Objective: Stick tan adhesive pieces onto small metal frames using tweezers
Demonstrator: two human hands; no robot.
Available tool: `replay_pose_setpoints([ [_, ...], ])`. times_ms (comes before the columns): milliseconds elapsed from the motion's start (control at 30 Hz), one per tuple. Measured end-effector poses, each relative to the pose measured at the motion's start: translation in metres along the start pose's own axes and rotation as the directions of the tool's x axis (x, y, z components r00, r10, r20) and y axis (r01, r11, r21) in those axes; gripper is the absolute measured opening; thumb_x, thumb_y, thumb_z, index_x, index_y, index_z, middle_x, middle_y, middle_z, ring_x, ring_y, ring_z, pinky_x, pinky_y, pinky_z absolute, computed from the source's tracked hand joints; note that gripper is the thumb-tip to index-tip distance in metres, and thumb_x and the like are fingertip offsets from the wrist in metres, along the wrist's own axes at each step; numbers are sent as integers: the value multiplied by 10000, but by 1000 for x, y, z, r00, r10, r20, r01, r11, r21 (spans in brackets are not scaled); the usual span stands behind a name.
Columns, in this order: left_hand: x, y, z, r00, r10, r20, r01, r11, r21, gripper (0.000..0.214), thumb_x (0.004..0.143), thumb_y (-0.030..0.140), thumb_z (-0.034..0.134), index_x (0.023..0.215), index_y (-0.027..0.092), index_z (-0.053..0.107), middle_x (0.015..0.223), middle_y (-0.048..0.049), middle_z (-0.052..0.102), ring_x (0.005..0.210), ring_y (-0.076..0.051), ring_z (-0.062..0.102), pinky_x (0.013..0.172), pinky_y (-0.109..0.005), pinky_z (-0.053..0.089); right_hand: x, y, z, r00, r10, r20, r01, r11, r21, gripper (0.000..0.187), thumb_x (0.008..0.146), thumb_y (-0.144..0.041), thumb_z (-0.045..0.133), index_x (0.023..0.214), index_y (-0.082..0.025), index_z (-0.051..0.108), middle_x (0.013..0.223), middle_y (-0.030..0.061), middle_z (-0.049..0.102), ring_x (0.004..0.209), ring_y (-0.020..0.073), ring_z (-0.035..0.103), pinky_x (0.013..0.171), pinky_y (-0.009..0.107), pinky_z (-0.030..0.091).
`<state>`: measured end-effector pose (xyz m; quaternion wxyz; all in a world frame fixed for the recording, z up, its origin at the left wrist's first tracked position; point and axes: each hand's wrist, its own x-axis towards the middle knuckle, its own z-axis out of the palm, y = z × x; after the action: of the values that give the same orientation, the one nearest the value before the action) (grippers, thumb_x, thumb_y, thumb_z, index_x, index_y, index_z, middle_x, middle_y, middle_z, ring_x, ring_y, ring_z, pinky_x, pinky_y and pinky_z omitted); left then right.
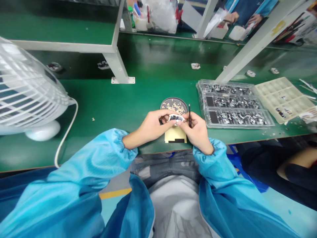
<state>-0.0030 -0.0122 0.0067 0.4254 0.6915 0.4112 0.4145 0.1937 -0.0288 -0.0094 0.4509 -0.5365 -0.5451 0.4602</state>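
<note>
Between both hands, over the near edge of the green bench, is a small white plastic housing (176,118) with dark parts inside. My left hand (156,124) grips its left side, thumb along the near rim. My right hand (197,129) pinches the right side and also keeps a thin black tool (190,115), perhaps tweezers, upright between its fingers. Just beyond the fingers sits a round dark dish (173,101) with many small tan pieces in it. A yellow pad (175,135) with a black strip lies under the hands.
At the left stands a white fan (32,92) with its cable on the bench. Clear compartment trays (208,123) of small metal parts and a cream divided tray (269,86) are on the right. Similar housings (195,66) lie farther back. A co-worker's hands (255,19) show across the bench.
</note>
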Motion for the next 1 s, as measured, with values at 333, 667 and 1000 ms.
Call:
replay_pose_setpoints([
  [333, -6, -8, 10, 994, -30, -105, 22, 997, -76, 285, 860, 291, 797, 1097, 134, 825, 886, -60, 790, 710, -149, 648, 644, -252, 533, -1, 1, 1, 998, -54, 20, 53, 998, 34, 387, 759, -469, 888, 938, -187, 693, 780, -2, 667, 650, 116, 547, 597, 254, 456],
  [667, 0, -13, -3, 944, 326, 49, -322, 881, 345, 213, 959, 205, 697, 1143, 200, 806, 961, -40, 788, 848, -177, 675, 824, -316, 516, 6, -1, -23, 885, -466, 23, 454, 849, -270, 269, 912, -343, 797, 1145, -215, 758, 1071, 72, 736, 682, 120, 567, 601, 289, 490],
  [1000, -2, -15, -1, 950, 311, 38, -302, 873, 383, 214, 939, 188, 697, 1129, 165, 792, 948, -45, 776, 867, -191, 681, 828, -323, 520, 6, 10, -15, 745, -656, 122, 649, 671, -359, 97, 926, -241, 785, 1021, -221, 779, 915, 56, 728, 840, 183, 694, 728, 346, 573],
])
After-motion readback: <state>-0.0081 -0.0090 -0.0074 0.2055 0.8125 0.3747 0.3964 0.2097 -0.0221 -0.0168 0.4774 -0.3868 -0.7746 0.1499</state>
